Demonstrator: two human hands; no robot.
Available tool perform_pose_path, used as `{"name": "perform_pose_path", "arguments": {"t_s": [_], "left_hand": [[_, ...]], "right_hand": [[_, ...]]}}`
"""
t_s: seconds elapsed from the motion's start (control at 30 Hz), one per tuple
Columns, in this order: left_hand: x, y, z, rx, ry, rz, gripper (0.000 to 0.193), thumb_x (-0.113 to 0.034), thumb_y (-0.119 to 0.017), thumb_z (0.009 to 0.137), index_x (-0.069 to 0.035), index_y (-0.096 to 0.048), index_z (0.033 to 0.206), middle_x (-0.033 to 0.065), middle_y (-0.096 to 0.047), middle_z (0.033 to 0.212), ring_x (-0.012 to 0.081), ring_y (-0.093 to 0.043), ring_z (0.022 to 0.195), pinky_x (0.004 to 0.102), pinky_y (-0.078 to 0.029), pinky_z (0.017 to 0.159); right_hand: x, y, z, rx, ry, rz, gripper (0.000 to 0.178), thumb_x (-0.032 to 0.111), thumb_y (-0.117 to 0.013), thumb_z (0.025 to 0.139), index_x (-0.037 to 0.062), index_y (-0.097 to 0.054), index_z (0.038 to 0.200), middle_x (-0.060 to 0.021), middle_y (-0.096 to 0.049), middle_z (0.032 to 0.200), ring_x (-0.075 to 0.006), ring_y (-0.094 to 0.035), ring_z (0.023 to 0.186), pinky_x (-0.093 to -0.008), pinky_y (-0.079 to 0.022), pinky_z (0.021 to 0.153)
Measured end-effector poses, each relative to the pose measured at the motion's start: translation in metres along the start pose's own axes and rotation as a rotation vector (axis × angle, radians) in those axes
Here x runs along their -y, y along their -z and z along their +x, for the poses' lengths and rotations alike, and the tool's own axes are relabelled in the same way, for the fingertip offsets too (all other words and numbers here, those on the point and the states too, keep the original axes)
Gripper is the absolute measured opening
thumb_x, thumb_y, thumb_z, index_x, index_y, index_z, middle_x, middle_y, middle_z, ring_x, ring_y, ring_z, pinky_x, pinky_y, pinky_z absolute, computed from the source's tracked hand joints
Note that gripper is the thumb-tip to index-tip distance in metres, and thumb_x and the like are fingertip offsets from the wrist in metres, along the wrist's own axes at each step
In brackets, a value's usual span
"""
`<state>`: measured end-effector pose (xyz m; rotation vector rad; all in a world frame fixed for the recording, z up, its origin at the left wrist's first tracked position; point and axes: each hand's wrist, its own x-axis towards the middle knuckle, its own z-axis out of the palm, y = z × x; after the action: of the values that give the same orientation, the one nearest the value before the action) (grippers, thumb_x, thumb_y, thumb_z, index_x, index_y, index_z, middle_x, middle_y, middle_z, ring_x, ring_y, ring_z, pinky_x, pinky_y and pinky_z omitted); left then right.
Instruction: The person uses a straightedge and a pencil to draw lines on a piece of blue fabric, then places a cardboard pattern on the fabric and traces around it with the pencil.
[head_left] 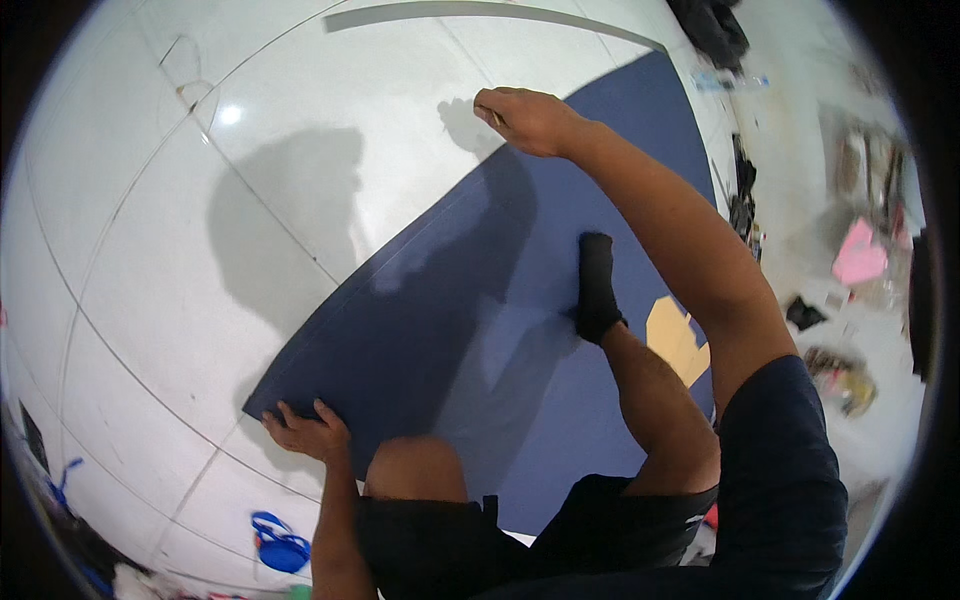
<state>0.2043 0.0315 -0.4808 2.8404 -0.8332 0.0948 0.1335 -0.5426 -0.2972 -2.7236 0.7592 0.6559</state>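
Note:
A large dark blue sheet point(420, 330) lies on the floor under me, its long far edge running from lower left to upper right. My left hand point(308, 432) rests on the sheet's left corner, fingers spread and pressing flat. My right hand point(525, 120) is closed in a fist near the long edge, further up and to the right. A small yellowish bit shows at the fist, but I cannot make out what it is. A tan paper piece point(676, 340) with an angular outline lies on the sheet, right of my black-socked foot point(596, 285).
The floor point(130, 330) is white tile. A long grey strip point(470, 10) curves across the far side, its right end meeting the sheet's tip. A blue strap coil point(280, 545) lies at lower left. Pink material point(860, 252) and clear plastic bags point(868, 175) lie at right.

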Motion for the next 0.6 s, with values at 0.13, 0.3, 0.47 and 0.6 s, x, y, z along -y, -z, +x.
{"name": "perform_pose_path", "arguments": {"t_s": [0.13,0.3,0.47,0.6], "left_hand": [[0.000,-0.011,0.000,-0.127,-0.046,0.017,0.069,-0.052,-0.050,0.103,0.004,-0.045,0.143,0.0256,-0.034,0.155,0.0427,-0.032,0.147,0.0585,-0.032,0.114],[0.001,-0.036,0.003,-0.297,-0.013,-0.086,0.063,-0.060,-0.048,0.102,-0.008,-0.053,0.138,0.0208,-0.045,0.149,0.0392,-0.042,0.141,0.0557,-0.036,0.113],[-0.008,-0.045,0.001,-0.222,-0.076,-0.128,0.070,-0.066,-0.052,0.096,-0.011,-0.053,0.140,0.0204,-0.046,0.149,0.0390,-0.043,0.141,0.0553,-0.038,0.112],[0.008,-0.060,0.013,-0.185,-0.069,-0.113,0.076,-0.070,-0.054,0.092,-0.013,-0.053,0.142,0.0201,-0.047,0.148,0.0388,-0.044,0.140,0.0551,-0.039,0.111]], "right_hand": [[-0.027,0.002,-0.078,-0.245,-0.119,0.054,0.029,0.030,-0.042,0.110,0.0068,-0.056,0.121,-0.0173,-0.065,0.111,-0.0371,-0.064,0.105,-0.0500,-0.050,0.093],[-0.040,-0.016,-0.308,-0.334,-0.501,0.072,0.031,0.031,-0.045,0.109,0.0038,-0.056,0.118,-0.0216,-0.064,0.107,-0.0404,-0.063,0.100,-0.0517,-0.049,0.088],[0.076,-0.143,-0.648,-0.415,-1.212,0.298,0.038,0.036,-0.048,0.108,-0.0006,-0.059,0.113,-0.0271,-0.065,0.106,-0.0448,-0.063,0.105,-0.0514,-0.048,0.091],[0.215,-0.262,-0.809,-0.219,-1.570,0.542,0.042,0.038,-0.046,0.107,-0.0009,-0.059,0.113,-0.0299,-0.066,0.112,-0.0494,-0.062,0.108,-0.0541,-0.049,0.091]]}}
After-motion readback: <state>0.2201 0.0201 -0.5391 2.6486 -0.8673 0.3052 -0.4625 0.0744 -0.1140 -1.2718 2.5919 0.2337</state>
